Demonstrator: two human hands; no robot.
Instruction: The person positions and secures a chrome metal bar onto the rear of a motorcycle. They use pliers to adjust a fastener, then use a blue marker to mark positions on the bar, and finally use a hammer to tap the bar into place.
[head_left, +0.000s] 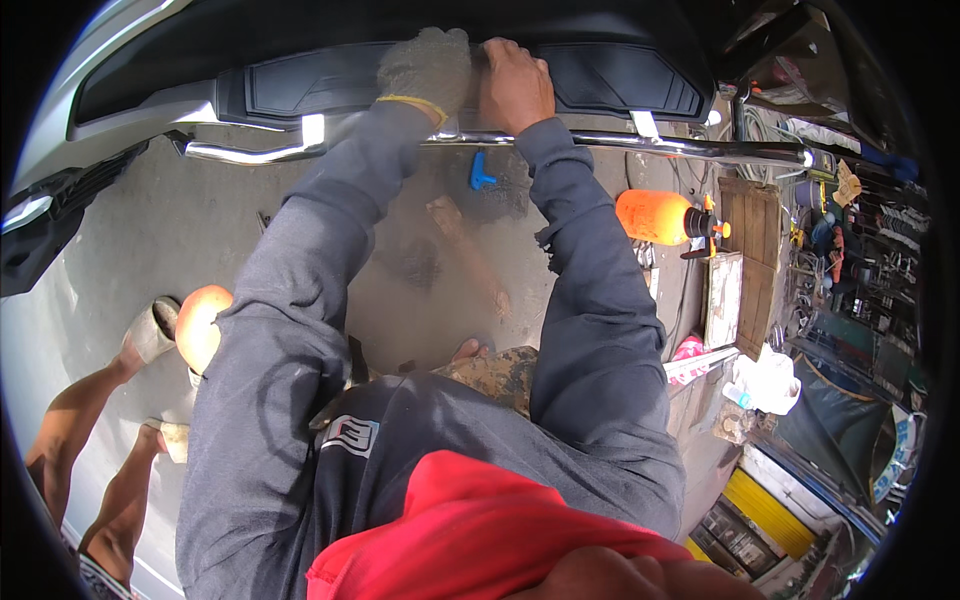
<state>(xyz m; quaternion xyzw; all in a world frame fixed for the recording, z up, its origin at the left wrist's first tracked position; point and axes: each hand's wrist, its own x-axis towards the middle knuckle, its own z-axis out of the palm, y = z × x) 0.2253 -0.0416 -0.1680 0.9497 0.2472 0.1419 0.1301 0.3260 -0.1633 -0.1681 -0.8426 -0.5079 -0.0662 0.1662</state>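
We look down on two arms in dark grey sleeves reaching up the frame to the underside of a vehicle. Our left hand (425, 70), in a grey knitted glove with a yellow cuff band, sits at the top centre of the frame, curled over the edge of a black ribbed plastic step panel (300, 90). Our bare right hand (515, 85) lies just beside it to the right, fingers bent over the same edge; we cannot tell whether either hand is truly clamped or only pressing.

Just below both hands a shiny chrome tube bar (620, 143) runs across the upper part of the frame, from a bent end at the upper left to the upper right, passing behind the wrists. A small blue T-shaped handle tool (481, 172) lies on the grey concrete floor (150, 230) between the forearms, just under the bar.

Right of centre an orange plastic spray bottle with a black nozzle (660, 217) lies on its side, near a stack of wooden boards (745, 260). At the lower left another person's bare legs and pale sandals (150, 330) stand on the floor. A red cloth (450, 520) fills the bottom centre.
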